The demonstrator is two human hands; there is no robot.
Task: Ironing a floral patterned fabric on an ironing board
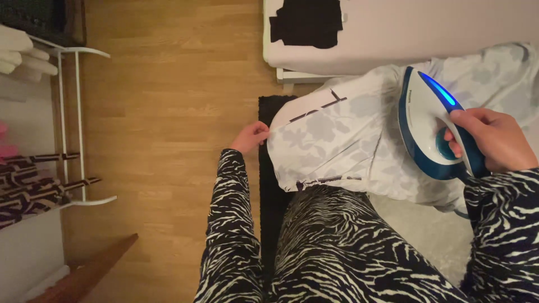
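A white cloth with a pale grey floral print (342, 140) lies spread over the dark end of an ironing board (270, 185). My left hand (250, 137) pinches the cloth's left edge and holds it taut. My right hand (494, 139) grips the handle of a white and blue steam iron (426, 123), which rests on the cloth at the right with a blue light glowing along its top. Both my sleeves and my legs are in a black and white zebra print.
A white bed or mattress (426, 28) with a black garment (306, 22) on it stands at the top. A white wire rack (73, 123) with folded and striped textiles stands at the left on the wooden floor (168, 112). A wooden edge (90, 269) is at the lower left.
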